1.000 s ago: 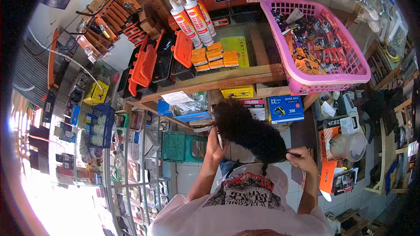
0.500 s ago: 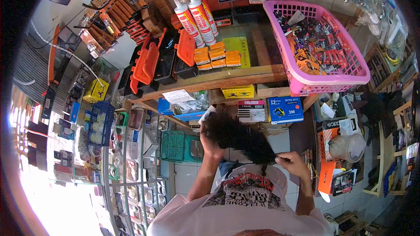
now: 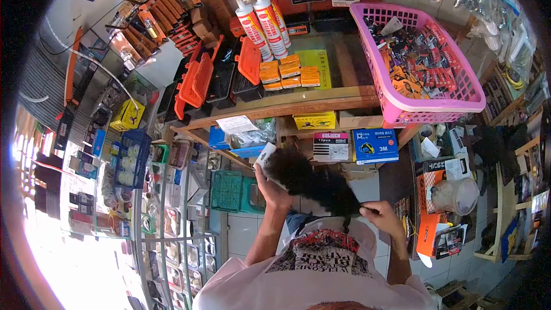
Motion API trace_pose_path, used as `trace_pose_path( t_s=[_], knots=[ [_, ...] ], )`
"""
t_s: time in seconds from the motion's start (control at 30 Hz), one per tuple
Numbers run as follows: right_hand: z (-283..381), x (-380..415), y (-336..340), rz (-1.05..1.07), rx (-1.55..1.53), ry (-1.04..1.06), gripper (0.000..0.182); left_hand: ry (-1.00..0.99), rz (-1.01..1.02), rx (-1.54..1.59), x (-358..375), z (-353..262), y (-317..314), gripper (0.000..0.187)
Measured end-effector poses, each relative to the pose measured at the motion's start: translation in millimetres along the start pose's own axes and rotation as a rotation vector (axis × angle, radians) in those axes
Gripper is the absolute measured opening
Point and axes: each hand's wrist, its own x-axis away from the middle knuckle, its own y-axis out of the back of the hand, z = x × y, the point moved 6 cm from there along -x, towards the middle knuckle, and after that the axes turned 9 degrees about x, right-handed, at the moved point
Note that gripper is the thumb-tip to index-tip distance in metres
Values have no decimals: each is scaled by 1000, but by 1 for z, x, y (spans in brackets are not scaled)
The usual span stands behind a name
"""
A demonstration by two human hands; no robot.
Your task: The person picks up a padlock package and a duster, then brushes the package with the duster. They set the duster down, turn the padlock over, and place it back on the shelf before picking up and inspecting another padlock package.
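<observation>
My right hand [image 3: 384,217] is closed around the thin handle end of a black feather duster [image 3: 313,182]. The duster's fluffy part stretches up and left in front of my body and overlaps my left hand [image 3: 274,193]. In that left hand is a small white box [image 3: 264,155], gripped from below with the thumb along its left side. The dark feathers lie against the box and hide most of it and the fingers behind; only its pale upper left part shows.
Ahead is a wooden-edged glass counter [image 3: 287,104] bearing silicone tubes [image 3: 267,23], small orange boxes [image 3: 288,72] and a pink basket [image 3: 427,106] of packets. Boxes, including a blue one [image 3: 376,146], sit on the shelf below. Glass shelving [image 3: 178,235] stands left, a green stool [image 3: 252,189] beneath.
The white box in my left hand has tilted and moved slightly left, showing more of its surface. The duster's feathers have shifted over it; my right hand stays nearly in place.
</observation>
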Motion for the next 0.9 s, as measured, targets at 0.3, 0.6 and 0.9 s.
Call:
trace_pose_path(
  t_s=[0.3,0.6,0.9],
  knots=[
    [1,7,6,53,89,-60,27,53,-3,40,1,1,16,71],
    [11,10,6,16,59,-19,26,86,62,83,1,-4,28,72],
    [12,9,-17,64,44,37,24,76,119,74,5,-14,26,77]
  ],
)
